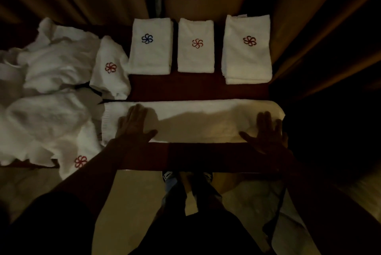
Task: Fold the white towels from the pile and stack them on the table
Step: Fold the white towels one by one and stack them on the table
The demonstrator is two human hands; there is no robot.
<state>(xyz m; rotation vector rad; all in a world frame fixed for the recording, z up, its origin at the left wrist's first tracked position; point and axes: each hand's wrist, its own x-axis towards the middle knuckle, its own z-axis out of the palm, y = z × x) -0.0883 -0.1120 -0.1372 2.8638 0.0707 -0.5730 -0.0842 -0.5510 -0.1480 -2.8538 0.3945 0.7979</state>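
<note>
Presses a long folded white towel [195, 118] flat along the near side of the surface [195, 88] with left hand [134, 126] and right hand [268, 132], each grip wide, fingers straight, folded stacks [151, 48] behind, pile [51, 73] at left.

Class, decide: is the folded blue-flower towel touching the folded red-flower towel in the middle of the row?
Apart. The head view shows a dark strip of table between the blue-flower towel and the middle red-flower towel.

White towel [195, 114] lying flat as strip along table [185, 87] front; blue-flower towel [151, 52], red-flower towel [195, 56], taller right stack [247, 58] sitting folded behind; rumpled pile [51, 81] lying left.
</note>
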